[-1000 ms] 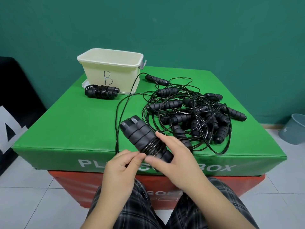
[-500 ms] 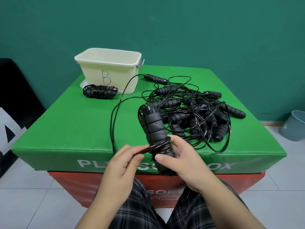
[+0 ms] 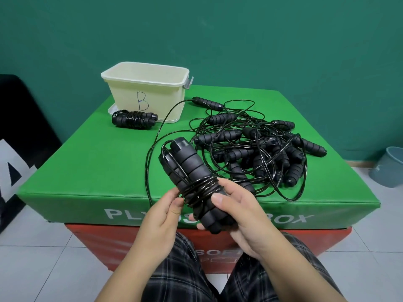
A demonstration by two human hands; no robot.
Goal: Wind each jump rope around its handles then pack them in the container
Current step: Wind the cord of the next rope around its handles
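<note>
My right hand (image 3: 244, 216) grips a pair of black foam jump rope handles (image 3: 187, 168) held side by side, tilted up and to the left over the box's front edge. Several turns of black cord (image 3: 201, 188) circle their lower part. My left hand (image 3: 162, 216) pinches the cord just left of the coils. The loose cord (image 3: 152, 153) loops left and back over the green top. A cream container (image 3: 150, 94) marked B stands at the back left. One wound rope (image 3: 134, 119) lies in front of it.
A tangled pile of black ropes and handles (image 3: 259, 149) covers the right half of the green padded box (image 3: 87, 162). A grey bin (image 3: 389, 166) stands on the tiled floor at the far right. A black panel (image 3: 19, 144) leans at the left.
The handles have swung from upright back to a leftward tilt, and another turn of cord lies around them. My left hand stays pinched on the cord beside the coils.
</note>
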